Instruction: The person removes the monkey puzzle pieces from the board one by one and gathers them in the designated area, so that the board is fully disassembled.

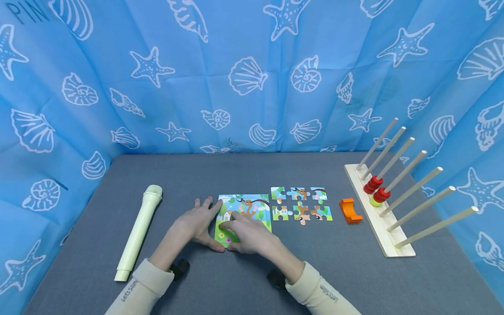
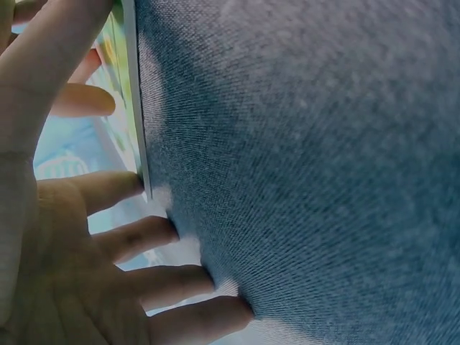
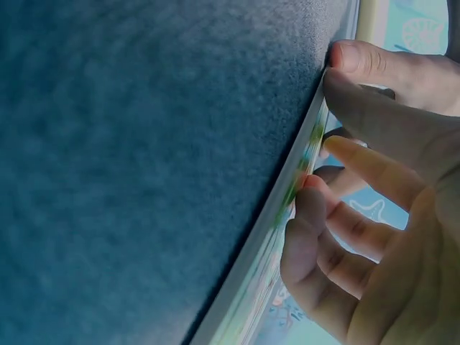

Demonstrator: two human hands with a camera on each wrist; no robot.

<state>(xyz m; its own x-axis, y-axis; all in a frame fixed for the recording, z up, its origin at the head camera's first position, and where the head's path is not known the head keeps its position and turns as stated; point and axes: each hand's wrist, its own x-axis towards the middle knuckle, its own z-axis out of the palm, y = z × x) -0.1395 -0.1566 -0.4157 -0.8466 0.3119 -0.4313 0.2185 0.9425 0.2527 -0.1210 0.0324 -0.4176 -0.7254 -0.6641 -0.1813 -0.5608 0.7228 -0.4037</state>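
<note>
A flat jigsaw puzzle board (image 1: 264,225) with a monkey, house and flower picture lies on the grey table. My left hand (image 1: 198,222) is spread along its left side, thumb by the near corner; in the left wrist view, extended fingers (image 2: 169,284) touch the cloth and one meets the board's edge. Over the picture, my right hand (image 1: 252,234) rests its bent fingers on the face, with the thumb at the near edge. The right wrist view shows those fingertips (image 3: 313,190) against the board; whether a loose piece lies under them is hidden.
Several loose puzzle pieces (image 1: 302,213) lie in two rows right of the board. Beyond them are an orange arch block (image 1: 349,211) and a wooden peg stand (image 1: 379,218) with red and yellow-green beads. A pale green microphone-shaped stick (image 1: 138,232) lies at the left.
</note>
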